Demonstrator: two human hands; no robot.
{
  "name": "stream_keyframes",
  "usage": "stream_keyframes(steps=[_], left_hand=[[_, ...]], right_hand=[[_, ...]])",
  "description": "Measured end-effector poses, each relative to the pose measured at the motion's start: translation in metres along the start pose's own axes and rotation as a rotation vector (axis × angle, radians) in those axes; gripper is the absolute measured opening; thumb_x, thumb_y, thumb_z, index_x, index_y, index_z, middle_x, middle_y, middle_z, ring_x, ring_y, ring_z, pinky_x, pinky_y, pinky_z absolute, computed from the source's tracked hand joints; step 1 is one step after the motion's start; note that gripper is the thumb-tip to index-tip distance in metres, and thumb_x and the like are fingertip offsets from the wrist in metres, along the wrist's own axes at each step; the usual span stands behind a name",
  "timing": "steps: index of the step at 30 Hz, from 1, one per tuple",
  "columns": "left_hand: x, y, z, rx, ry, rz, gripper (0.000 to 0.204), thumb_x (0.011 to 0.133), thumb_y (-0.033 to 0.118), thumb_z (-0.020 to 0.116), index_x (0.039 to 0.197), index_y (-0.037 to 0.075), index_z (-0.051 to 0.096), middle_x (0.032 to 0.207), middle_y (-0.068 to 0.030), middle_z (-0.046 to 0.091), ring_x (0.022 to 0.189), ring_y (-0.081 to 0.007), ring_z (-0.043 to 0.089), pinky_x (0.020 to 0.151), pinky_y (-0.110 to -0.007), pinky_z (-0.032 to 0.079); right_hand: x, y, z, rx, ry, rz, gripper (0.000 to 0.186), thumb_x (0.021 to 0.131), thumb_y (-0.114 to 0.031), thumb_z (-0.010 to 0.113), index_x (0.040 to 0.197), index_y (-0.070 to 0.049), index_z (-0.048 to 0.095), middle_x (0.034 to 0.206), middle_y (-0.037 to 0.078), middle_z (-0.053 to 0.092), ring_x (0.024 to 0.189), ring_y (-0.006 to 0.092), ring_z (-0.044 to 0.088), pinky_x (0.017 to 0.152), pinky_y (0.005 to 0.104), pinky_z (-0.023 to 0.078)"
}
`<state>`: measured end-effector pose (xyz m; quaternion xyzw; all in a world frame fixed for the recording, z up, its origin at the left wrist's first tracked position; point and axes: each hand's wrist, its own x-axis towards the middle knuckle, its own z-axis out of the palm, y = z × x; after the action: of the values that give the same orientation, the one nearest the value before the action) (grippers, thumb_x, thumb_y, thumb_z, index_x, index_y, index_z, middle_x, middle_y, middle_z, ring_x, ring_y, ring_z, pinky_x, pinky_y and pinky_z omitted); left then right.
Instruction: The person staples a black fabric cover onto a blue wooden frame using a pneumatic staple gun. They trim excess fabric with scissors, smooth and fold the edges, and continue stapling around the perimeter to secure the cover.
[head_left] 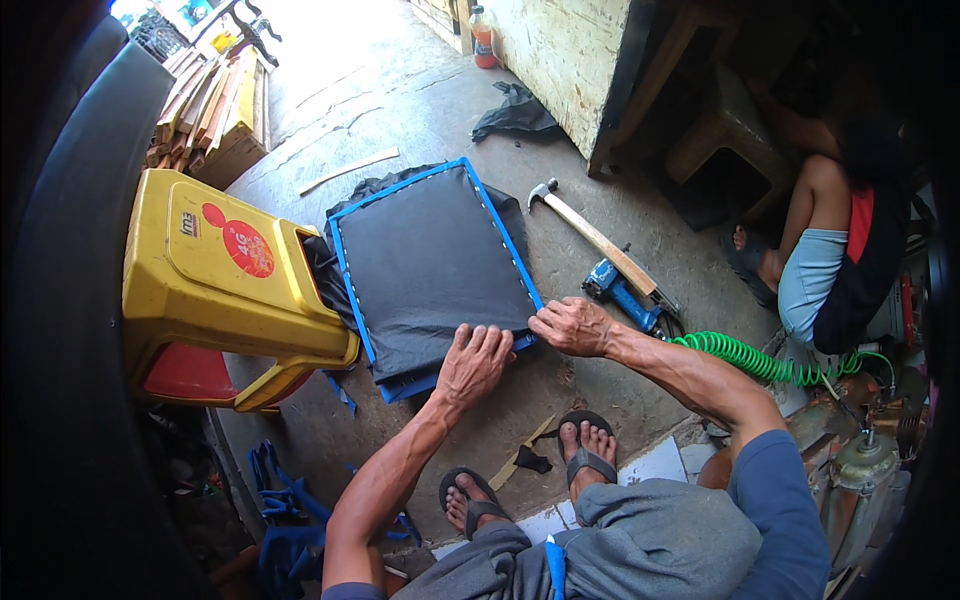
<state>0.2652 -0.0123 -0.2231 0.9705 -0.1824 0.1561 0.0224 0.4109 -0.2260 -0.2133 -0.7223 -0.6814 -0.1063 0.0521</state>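
A square seat cushion panel point(428, 260), covered with dark grey cloth and edged in blue trim, lies on the concrete floor. My left hand point(474, 363) presses flat on its near edge, fingers spread over the cloth. My right hand point(573, 326) pinches the near right corner of the panel, fingers curled on the blue trim. A second blue-edged layer point(410, 384) peeks out underneath. My sandalled feet point(585, 448) rest just behind the panel.
A yellow plastic stool point(215, 275) stands left of the panel. A hammer point(590, 232), a blue pneumatic stapler point(625, 292) and its green coiled hose point(760, 360) lie to the right. Another person point(835, 250) sits at far right. Wood strips point(210, 105) are stacked at back left.
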Motion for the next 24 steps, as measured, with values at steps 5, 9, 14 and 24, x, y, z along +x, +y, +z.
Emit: stream_keyframes(steps=[5, 9, 14, 24], left_hand=[[0.015, -0.007, 0.001, -0.056, 0.1, -0.14, 0.028, 0.092, 0.028, 0.067, 0.113, 0.01, 0.06, 0.1, -0.0073, 0.056, 0.098, -0.0245, 0.057, 0.095, -0.044, 0.042], [0.017, -0.017, 0.005, 0.013, 0.031, -0.035, 0.015, 0.088, 0.018, 0.065, 0.101, 0.01, 0.062, 0.088, -0.0052, 0.054, 0.091, -0.0217, 0.058, 0.094, -0.043, 0.043], [0.008, -0.012, 0.009, 0.059, 0.045, 0.049, 0.014, 0.086, 0.016, 0.064, 0.098, 0.009, 0.063, 0.085, -0.0041, 0.053, 0.088, -0.0195, 0.059, 0.095, -0.042, 0.045], [0.005, -0.008, 0.007, -0.043, -0.115, 0.114, 0.024, 0.088, 0.021, 0.065, 0.108, 0.008, 0.065, 0.093, -0.0059, 0.056, 0.095, -0.0208, 0.058, 0.092, -0.04, 0.045]], right_hand=[[0.005, 0.008, -0.008, 0.044, 0.014, 0.008, 0.012, 0.09, -0.017, 0.062, 0.097, -0.007, 0.061, 0.084, 0.004, 0.062, 0.08, 0.0172, 0.067, 0.066, 0.0309, 0.056], [0.01, 0.003, -0.013, -0.002, 0.011, 0.028, 0.011, 0.09, -0.015, 0.062, 0.098, -0.008, 0.062, 0.085, 0.004, 0.062, 0.08, 0.0171, 0.067, 0.066, 0.0314, 0.056], [0.005, 0.002, -0.012, -0.008, 0.005, 0.01, 0.01, 0.09, -0.016, 0.061, 0.094, -0.007, 0.063, 0.083, 0.004, 0.062, 0.079, 0.0178, 0.067, 0.067, 0.0327, 0.055], [-0.013, 0.001, 0.008, -0.037, 0.017, -0.062, 0.016, 0.09, -0.018, 0.061, 0.098, -0.005, 0.066, 0.086, 0.005, 0.064, 0.077, 0.0195, 0.068, 0.067, 0.0331, 0.055]])
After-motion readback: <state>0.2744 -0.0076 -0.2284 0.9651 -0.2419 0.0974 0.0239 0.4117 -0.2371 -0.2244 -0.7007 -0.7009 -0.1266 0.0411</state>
